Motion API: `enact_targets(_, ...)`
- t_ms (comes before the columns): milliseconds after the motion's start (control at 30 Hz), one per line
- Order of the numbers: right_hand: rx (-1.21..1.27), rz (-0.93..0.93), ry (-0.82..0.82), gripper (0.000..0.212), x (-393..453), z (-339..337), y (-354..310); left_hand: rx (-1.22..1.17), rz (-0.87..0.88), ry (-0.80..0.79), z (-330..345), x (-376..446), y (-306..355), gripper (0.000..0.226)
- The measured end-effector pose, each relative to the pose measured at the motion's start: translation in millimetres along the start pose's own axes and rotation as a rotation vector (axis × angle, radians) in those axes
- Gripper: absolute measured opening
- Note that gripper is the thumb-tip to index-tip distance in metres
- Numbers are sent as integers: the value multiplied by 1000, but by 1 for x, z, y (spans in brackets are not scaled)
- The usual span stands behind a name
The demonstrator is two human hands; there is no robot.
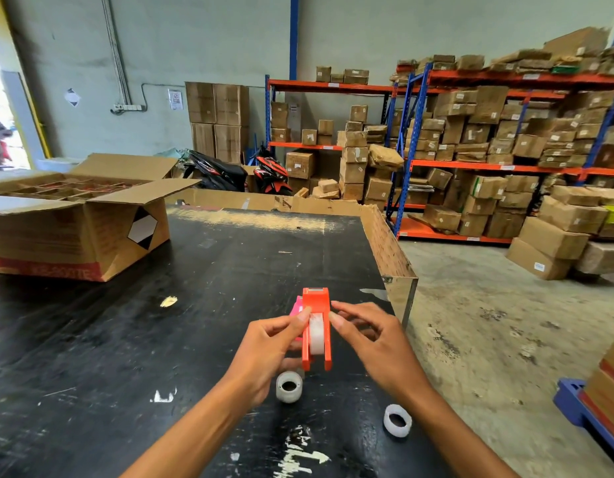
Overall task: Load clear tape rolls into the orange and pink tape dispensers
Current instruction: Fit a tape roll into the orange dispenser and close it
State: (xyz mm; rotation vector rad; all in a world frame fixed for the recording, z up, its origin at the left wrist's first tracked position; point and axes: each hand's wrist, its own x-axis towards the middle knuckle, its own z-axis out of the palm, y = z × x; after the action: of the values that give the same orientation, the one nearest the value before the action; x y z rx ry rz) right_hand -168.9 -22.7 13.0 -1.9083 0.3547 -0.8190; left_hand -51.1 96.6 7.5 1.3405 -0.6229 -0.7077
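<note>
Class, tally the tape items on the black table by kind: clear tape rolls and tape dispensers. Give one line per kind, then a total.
Clear tape rolls: 3, one seated in the orange plastic tape dispenser, two loose on the table
Tape dispensers: 2, the orange one and a pink plastic tape dispenser mostly hidden behind it
Total: 5

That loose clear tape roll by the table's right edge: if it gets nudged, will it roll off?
Probably not as it lies. The tape roll rests flat, core hole up, so a push would likely slide it on the black table. It looks small and light, so it should shift easily. Tipped on edge, it could roll off the nearby edge.
</note>
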Motion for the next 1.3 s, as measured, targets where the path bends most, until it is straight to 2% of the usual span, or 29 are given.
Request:
enact_targets(300, -79, -58, -101, 6, 10, -8, -9, 72, 71, -30, 9, -8, 4, 26)
enact_targets(500, -103, -116, 27, 3, 32, -20, -26, 98, 74, -67, 11, -12, 5, 26)
enact_targets(633, -72, -29, -11, 12, 45, -25, -32, 98, 77, -73, 13, -13, 9, 29)
enact_targets(800, -46, 15, -8, 9, 51, -20, -28, 123, 56, -59, 12, -10, 12, 47)
enact_targets(933, -58, 56, -45, 13, 55, -18, -27, 157, 71, -70, 10, -6, 11, 34)
enact_targets(1133, -117, 194, -157, 13, 70, -27, -24, 157, 110, -160, 5, 2, 5, 34)
enact_targets(1300, -71, 231, -89, 19, 80, -27, -8, 66, 40, -116, 12, 19, -4, 38)
